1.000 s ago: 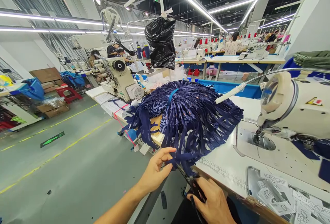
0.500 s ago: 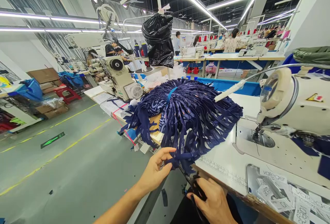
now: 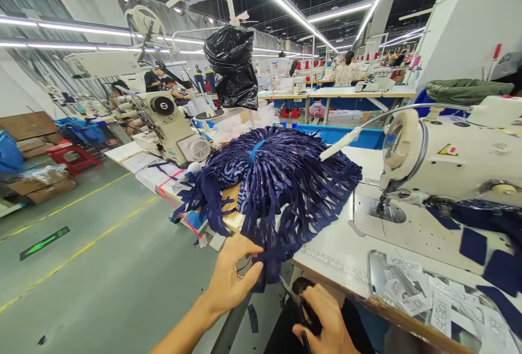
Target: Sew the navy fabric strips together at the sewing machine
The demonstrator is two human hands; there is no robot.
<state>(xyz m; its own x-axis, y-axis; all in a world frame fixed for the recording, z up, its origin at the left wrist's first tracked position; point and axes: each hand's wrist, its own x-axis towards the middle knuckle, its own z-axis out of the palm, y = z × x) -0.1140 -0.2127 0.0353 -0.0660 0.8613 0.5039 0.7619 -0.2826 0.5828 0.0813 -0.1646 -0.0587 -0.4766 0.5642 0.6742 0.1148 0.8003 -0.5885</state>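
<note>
A big bundle of navy fabric strips [image 3: 299, 172], gathered by a blue tie [image 3: 255, 151], lies on the sewing table with its strip ends hanging over the front edge. At those hanging ends is my left hand [image 3: 230, 275], thumb and forefinger apart, the fingertips against or just beside a strip. My right hand [image 3: 328, 318] grips black-handled scissors [image 3: 299, 299] below the table edge. Their blades point up and left toward the strip ends; part of the handles is hidden by my fingers.
A sewing machine [image 3: 444, 153] stands to the right, with a metal tray [image 3: 373, 275] of printed labels in front. Another machine [image 3: 169, 128] stands left of the bundle. A black plastic bag [image 3: 232, 66] hangs behind. Navy fabric pieces [image 3: 473, 245] lie at right.
The view has turned right, so the scene shifts left. My left thumb and forefinger have spread further apart at the strips. The scissors remain in my right hand, their blades now more visible.
</note>
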